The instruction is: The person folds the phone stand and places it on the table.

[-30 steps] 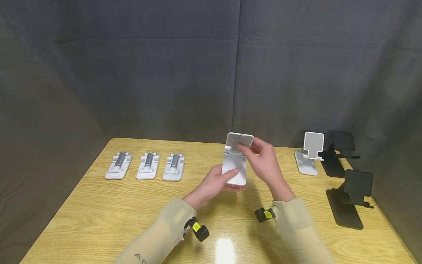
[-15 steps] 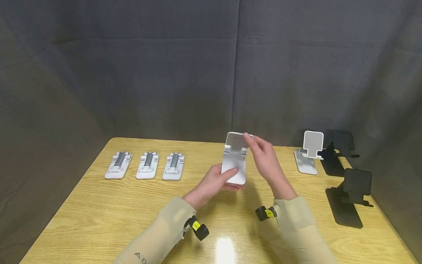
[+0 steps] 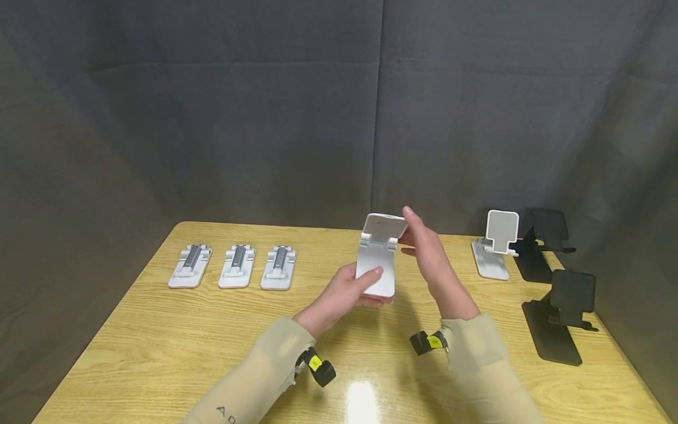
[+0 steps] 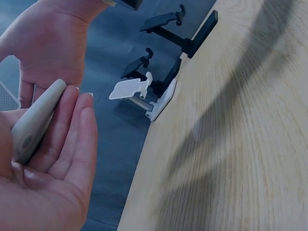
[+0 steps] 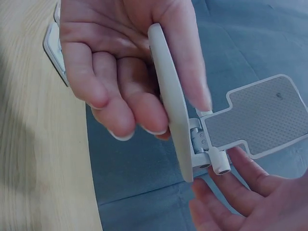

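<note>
In the head view a white foldable phone stand [image 3: 377, 268] is held above the table, its upper plate [image 3: 385, 227] tilted at the hinge. My left hand [image 3: 344, 291] grips the base, thumb on its face and fingers beneath. Beside the upper plate is my right hand [image 3: 431, 256], thumb extended near the corner and other fingers partly hidden behind. The right wrist view shows the plate's grey padded face [image 5: 262, 115] and the right-hand fingers [image 5: 240, 187], fairly straight, close to the hinge. Whether they touch it is hard to tell.
Three folded white stands, one of them the nearest [image 3: 278, 268], lie in a row on the left of the wooden table [image 3: 212, 347]. At the right stand an unfolded white stand [image 3: 491, 259] and two unfolded black stands, the front one [image 3: 553, 333] near the edge. A dark curtain [image 3: 265, 129] hangs behind.
The right thumb has slid off the upper plate's face to its right corner and lifted away, the fingers straightening. The plate's tilt has shifted slightly; the left hand keeps its grip.
</note>
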Motion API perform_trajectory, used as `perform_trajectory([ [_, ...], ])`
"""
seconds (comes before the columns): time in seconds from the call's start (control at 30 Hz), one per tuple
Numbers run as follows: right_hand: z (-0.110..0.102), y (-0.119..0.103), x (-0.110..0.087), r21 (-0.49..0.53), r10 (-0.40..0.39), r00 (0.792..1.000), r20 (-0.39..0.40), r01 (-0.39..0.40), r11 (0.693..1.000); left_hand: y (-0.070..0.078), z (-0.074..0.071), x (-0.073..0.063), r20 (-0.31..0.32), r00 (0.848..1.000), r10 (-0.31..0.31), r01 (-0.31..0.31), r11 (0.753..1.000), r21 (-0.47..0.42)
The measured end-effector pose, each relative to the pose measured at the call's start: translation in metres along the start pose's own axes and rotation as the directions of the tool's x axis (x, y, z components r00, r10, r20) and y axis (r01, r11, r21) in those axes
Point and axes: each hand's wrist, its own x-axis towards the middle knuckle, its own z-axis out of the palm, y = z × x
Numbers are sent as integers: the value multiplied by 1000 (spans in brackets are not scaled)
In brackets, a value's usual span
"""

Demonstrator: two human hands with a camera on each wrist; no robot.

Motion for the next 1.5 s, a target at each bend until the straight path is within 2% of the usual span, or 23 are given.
perform_trajectory([
  [0.4,5,2,-3,38,21,1000,21,-22,999,1,-1,-1,-31,1000,-2,2,1000,-4],
  [0.7,15,14,-9,22,28,995,94,-31,999,9,-9,3,-78,997,19,-23,998,-60],
  [1.03,20,22,-13,90,-26,995,94,18,996,23,-18,0,22,1000,21,-18,994,-106],
  [1.3,21,23,-14,143,-33,997,70,22,990,25,-23,0,24,1000,-4,9,979,-202],
  [1.5,22,23,-15,143,-35,997,69,25,989,26,-26,1,30,999,-42,47,972,-230],
])
